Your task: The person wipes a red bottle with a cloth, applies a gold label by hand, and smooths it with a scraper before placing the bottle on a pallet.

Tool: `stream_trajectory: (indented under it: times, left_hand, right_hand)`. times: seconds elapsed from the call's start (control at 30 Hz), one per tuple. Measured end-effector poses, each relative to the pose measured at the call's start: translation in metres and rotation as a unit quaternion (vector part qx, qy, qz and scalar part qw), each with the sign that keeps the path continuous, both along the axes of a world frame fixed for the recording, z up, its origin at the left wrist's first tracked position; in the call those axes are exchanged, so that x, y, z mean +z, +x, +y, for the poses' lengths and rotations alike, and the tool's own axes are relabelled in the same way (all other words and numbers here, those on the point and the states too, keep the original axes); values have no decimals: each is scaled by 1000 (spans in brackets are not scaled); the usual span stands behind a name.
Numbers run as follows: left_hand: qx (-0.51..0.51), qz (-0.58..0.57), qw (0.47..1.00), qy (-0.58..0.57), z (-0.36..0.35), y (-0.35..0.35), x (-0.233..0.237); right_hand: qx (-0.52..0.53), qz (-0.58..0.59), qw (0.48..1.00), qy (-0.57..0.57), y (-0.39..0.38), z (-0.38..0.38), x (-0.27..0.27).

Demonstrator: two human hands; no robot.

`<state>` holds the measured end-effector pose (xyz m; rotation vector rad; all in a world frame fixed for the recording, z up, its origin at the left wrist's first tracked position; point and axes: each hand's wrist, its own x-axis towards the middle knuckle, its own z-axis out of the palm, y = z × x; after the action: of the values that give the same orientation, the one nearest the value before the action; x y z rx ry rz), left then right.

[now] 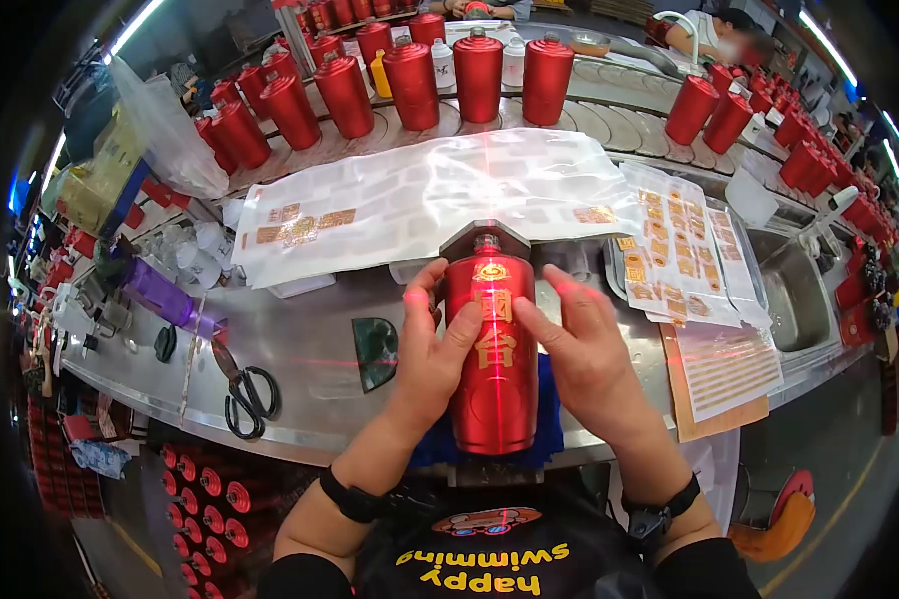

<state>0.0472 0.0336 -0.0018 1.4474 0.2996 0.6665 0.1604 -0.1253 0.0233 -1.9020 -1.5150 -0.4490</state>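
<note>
A red bottle (494, 399) with gold characters and a gold emblem lies in front of me on a blue cloth (549, 424), its neck pointing away against a dark angular holder (517, 243). My left hand (435, 344) is at the bottle's left side, thumb on the surface near the upper gold character, fingers apart. On the right side, my right hand (584, 349) has its thumb against the bottle by the same character and its other fingers spread. Red laser lines cross the bottle and both hands. Beyond the bottle lies a white sheet (390, 215) with gold stickers.
Black-handled scissors (253, 391), a dark green piece (375, 351) and a purple bottle (158, 292) are on the left. Sticker sheets (684, 245) and a striped sheet (724, 367) lie right, near a sink (794, 299). Several red bottles (477, 80) line the conveyor; other people sit beyond.
</note>
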Motion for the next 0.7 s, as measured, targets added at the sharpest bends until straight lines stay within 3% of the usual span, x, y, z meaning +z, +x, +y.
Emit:
stream_trajectory:
  times: [0.3,0.5,0.53,0.6,0.7]
  left_hand:
    - [-11,11,1000,9,-3,-5,2]
    - [-17,14,1000,22,-3,-6,3]
    - [-13,23,998,49,-1,-7,0]
    - [-11,45,994,96,-1,-10,0]
    - [-26,66,991,116,-4,-13,4]
  right_hand:
    - [6,9,1000,1,-3,-18,-15]
    - [0,92,994,56,-4,-19,-10]
    - [18,217,972,88,-4,-20,-11]
    - [52,453,878,147,-5,-23,-11]
    - [109,601,779,139,2,-26,-6]
